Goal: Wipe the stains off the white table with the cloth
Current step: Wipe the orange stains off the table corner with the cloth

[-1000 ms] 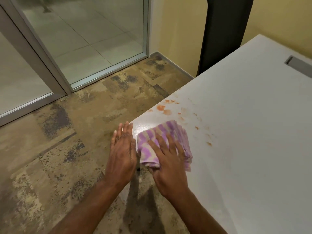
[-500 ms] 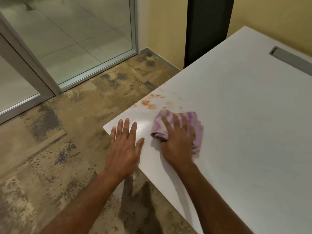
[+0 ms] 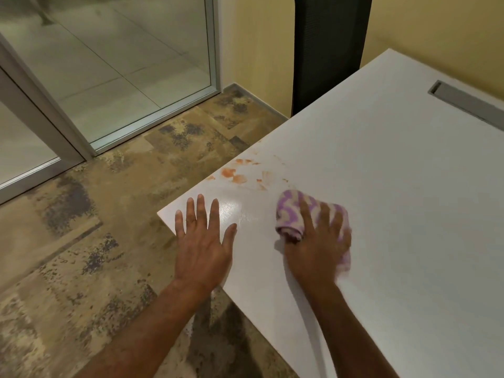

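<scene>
A white table (image 3: 395,186) fills the right side of the view, its near corner pointing left. Orange stains (image 3: 237,175) mark the surface close to the left edge. A folded purple-and-cream cloth (image 3: 290,214) lies on the table just right of and below the stains. My right hand (image 3: 316,241) presses flat on the cloth with spread fingers and covers most of it. My left hand (image 3: 203,238) rests palm down on the table's near corner, fingers straight, holding nothing.
A grey cable slot (image 3: 469,103) is set into the table at the far right. A black chair back (image 3: 327,50) stands behind the far edge against a yellow wall. Glass doors (image 3: 109,64) and mottled carpet (image 3: 81,241) lie to the left.
My right hand has slid the cloth rightward and away from the table's corner, over where some stains were. My left hand moved from the edge onto the corner and spread flat.
</scene>
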Demonstrator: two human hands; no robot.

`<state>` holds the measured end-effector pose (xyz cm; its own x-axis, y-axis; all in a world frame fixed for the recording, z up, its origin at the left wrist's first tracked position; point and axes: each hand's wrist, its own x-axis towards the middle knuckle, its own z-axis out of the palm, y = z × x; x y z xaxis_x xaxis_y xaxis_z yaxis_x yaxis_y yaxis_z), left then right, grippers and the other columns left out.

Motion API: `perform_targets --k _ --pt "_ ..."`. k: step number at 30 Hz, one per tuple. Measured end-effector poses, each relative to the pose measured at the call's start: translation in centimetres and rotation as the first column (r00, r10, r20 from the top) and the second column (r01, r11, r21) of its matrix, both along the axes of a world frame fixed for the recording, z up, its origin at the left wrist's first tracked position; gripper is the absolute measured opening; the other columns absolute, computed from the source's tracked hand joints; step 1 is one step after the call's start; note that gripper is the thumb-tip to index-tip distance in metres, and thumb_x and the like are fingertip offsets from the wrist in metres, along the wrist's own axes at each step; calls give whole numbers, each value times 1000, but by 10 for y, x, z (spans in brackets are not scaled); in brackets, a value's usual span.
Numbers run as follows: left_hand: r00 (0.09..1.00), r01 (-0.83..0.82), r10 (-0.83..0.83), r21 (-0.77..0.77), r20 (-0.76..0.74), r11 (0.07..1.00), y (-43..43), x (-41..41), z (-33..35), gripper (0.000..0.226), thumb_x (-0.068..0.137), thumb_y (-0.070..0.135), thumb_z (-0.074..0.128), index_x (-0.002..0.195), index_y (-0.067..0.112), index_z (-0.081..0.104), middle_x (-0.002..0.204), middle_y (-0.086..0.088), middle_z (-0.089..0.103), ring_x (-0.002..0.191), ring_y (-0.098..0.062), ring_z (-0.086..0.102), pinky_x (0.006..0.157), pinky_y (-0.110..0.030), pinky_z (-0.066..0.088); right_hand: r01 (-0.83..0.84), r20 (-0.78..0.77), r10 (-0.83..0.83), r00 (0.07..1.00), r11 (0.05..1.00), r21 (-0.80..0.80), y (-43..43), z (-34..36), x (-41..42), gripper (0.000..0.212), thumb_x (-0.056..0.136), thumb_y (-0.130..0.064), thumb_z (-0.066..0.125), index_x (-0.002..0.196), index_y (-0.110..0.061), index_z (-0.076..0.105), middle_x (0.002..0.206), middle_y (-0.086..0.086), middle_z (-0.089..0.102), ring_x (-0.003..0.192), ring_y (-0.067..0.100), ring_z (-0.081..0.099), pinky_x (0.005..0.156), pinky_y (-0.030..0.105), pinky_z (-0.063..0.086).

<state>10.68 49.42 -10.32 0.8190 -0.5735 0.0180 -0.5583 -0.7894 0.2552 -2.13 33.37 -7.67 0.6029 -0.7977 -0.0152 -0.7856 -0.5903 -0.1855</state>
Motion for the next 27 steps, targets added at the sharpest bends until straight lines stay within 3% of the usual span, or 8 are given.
perform_targets --k 5,9,11,13,15,18,22,27 --pt "1000 9 -8 -30 18 1000 1 2 0 72 102 59 11 162 20 18 171 -9 10 160 -26 4 129 -51 2 -189 65 188 980 982 12 17 -5 60 73 97 -50 51 160 -46 14 171 8 16 158 38 0 123 59 -7" --pt "1000 3 -3 -68 3 998 2 0 2 70 102 53 8 162 17 18 171 -9 13 159 -23 5 129 -49 5 -350 64 349 935 937 11 45 -1 26 58 100 -55 31 156 -40 35 166 9 32 155 41 23 121 67 18" --pt "1000 -5 4 -69 -9 998 2 0 4 68 103 51 11 162 18 18 171 -9 11 159 -23 3 129 -49 5 -358 160 362 918 932 -54 45 -4 -7 53 101 -40 31 153 -37 41 160 10 42 149 44 35 115 71 29" --pt "1000 6 -6 -42 -11 999 2 -1 4 67 103 52 10 162 20 16 171 -8 8 159 -24 0 129 -51 5 -288 203 292 935 956 -46 27 -8 -28 72 90 -24 54 156 -38 30 163 10 35 151 43 29 116 73 27" --pt "1000 19 -19 -11 -5 1000 1 1 3 68 103 54 8 163 21 12 171 -8 4 159 -25 -2 129 -52 4 -147 161 146 976 989 -7 2 -7 -26 84 81 -25 73 156 -36 35 166 12 32 155 41 22 120 69 21" --pt "1000 17 -17 4 6 1000 0 3 1 68 103 55 8 163 22 13 171 -8 5 159 -25 -1 128 -52 6 -1 49 0 999 1000 25 -28 -2 17 81 86 -43 70 158 -35 32 169 11 23 157 39 11 123 63 8" --pt "999 20 -20 23 25 1000 0 3 0 68 103 54 10 162 21 19 171 -10 12 159 -27 5 128 -52 7 -114 70 111 991 992 50 -27 0 83 75 89 -47 43 160 -44 18 172 4 11 158 37 -3 125 60 -3" --pt "1000 31 -31 22 1 999 0 3 2 70 102 56 10 162 20 16 171 -9 7 159 -25 -1 129 -50 1 -349 76 347 935 937 13 10 -5 75 73 96 -47 55 160 -43 19 172 3 15 159 36 5 123 60 -3"
